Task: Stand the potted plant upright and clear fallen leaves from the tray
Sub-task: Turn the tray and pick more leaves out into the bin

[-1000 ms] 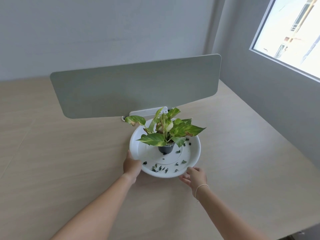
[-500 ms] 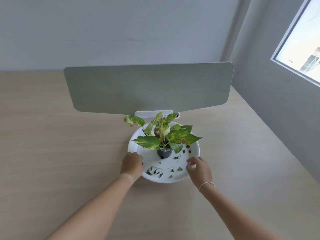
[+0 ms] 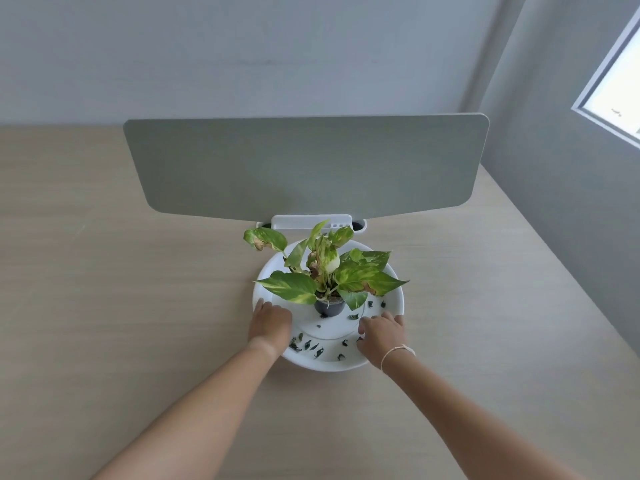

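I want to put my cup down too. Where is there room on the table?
The wooden table is bare left of the white tray, and bare again right of it toward the wall. Crowded: the tray itself, with the potted plant, leaf bits and both hands, and the strip behind it by the grey divider.

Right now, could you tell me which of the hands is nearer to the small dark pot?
Roughly equal, perhaps the left. The left hand lies left of the pot; the right hand lies to its right and nearer the camera.
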A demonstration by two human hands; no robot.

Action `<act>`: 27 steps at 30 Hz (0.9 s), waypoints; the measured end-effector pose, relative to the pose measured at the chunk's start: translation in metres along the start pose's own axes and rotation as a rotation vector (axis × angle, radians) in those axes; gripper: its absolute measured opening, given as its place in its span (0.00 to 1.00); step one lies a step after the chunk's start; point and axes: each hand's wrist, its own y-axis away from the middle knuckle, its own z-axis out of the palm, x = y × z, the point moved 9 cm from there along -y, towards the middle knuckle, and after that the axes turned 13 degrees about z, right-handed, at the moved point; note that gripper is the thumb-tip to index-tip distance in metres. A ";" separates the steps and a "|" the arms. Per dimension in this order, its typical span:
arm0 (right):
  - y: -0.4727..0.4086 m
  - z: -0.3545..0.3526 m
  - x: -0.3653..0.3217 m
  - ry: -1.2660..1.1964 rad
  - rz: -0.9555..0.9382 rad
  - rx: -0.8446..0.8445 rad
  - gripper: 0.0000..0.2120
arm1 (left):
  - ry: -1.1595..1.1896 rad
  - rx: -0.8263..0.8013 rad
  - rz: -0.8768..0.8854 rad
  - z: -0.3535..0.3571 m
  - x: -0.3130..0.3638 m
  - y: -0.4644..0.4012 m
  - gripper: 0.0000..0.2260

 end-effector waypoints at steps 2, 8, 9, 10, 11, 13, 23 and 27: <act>-0.002 0.002 -0.002 0.013 -0.012 -0.003 0.13 | 0.044 0.032 -0.007 -0.002 0.001 0.001 0.14; -0.002 0.013 -0.016 -0.023 -0.056 -0.049 0.13 | 0.193 -0.009 0.043 0.008 0.011 -0.001 0.11; -0.002 0.014 -0.018 -0.040 -0.063 -0.064 0.13 | 0.223 -0.017 0.060 0.010 0.014 -0.002 0.12; -0.001 0.015 -0.020 -0.060 -0.067 -0.082 0.13 | 0.257 -0.022 0.068 0.012 0.016 -0.002 0.12; 0.000 0.015 -0.022 -0.081 -0.070 -0.098 0.13 | 0.290 -0.022 0.075 0.013 0.018 -0.002 0.12; 0.002 0.015 -0.025 -0.120 -0.072 -0.137 0.13 | 0.365 -0.022 0.076 0.014 0.020 -0.002 0.11; 0.005 0.025 -0.031 -0.185 -0.060 -0.338 0.17 | 0.457 -0.018 0.073 0.018 0.032 -0.001 0.18; 0.002 0.027 -0.034 -0.153 -0.069 -0.350 0.15 | 0.424 -0.020 0.066 0.022 0.035 -0.004 0.21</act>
